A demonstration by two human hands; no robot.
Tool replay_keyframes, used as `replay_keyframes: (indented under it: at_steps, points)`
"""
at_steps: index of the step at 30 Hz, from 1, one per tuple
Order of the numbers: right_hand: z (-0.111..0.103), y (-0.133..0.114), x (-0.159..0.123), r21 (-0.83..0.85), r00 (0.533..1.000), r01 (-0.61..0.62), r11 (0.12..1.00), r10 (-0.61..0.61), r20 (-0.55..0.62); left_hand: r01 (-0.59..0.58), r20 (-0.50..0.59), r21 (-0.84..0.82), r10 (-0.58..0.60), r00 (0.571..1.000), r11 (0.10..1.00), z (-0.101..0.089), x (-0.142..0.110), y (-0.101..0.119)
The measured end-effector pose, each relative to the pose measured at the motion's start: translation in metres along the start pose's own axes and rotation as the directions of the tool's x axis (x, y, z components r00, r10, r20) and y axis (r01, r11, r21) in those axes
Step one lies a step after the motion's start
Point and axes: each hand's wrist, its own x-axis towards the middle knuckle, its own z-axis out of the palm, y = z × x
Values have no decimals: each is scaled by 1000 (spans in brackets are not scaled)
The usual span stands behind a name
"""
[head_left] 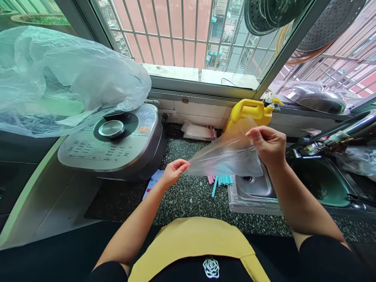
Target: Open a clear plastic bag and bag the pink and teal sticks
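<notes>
A clear plastic bag [227, 156] is stretched between both hands above the speckled countertop [188, 196]. My left hand [174, 171] pinches its narrow left corner. My right hand [268, 144] grips its wider right end with thumb and fingers closed on the film. The bag hangs over the left edge of the steel sink [255, 188] and in front of a yellow detergent bottle [249, 111].
A grey electric pressure cooker [114, 143] sits to the left, partly under a large crumpled plastic sheet [64, 78]. Pink and teal sticks [220, 181] lie on the counter by the sink. A faucet [337, 135] and green basin [323, 184] are to the right. Barred window behind.
</notes>
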Motion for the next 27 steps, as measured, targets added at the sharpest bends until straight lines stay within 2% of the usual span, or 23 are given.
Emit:
replay_keyframes:
  at_steps: [8, 13, 15, 17, 18, 19, 20, 23, 25, 27]
  points:
    - [-5, 0, 1, -85, 996, 58, 995, -63, -66, 27, -100, -133, -40, 994, 991, 2, -5, -15]
    - [-3, 7, 0, -92, 989, 62, 994, -73, -129, -32, -246, -292, -42, 968, 956, -1, -1, -23]
    - [0, 7, 0, -67, 989, 58, 996, -67, -132, -96, -364, -342, -38, 931, 935, -3, 1, -28]
    - [3, 5, 0, -27, 988, 48, 998, -51, -142, -165, -542, -403, -89, 836, 900, -2, 2, -34]
    - [5, 3, 1, -5, 987, 42, 999, -43, -155, -178, -607, -437, -143, 781, 882, 1, 1, -39]
    - [6, 1, 2, 15, 985, 38, 999, -35, -168, -158, -630, -473, -207, 749, 867, 5, -2, -43]
    - [7, -1, 3, 35, 983, 36, 999, -29, -182, -104, -606, -508, -269, 748, 855, 11, -5, -48]
    - [7, -1, 10, 73, 976, 41, 996, -24, -217, 105, -375, -577, -377, 847, 810, 37, -13, -60]
    - [6, 5, 15, 93, 971, 46, 995, -23, -239, 155, -237, -606, -364, 901, 780, 54, -13, -65]
    - [5, 13, 20, 119, 963, 52, 991, -18, -267, 190, -125, -604, -328, 937, 774, 66, -7, -67]
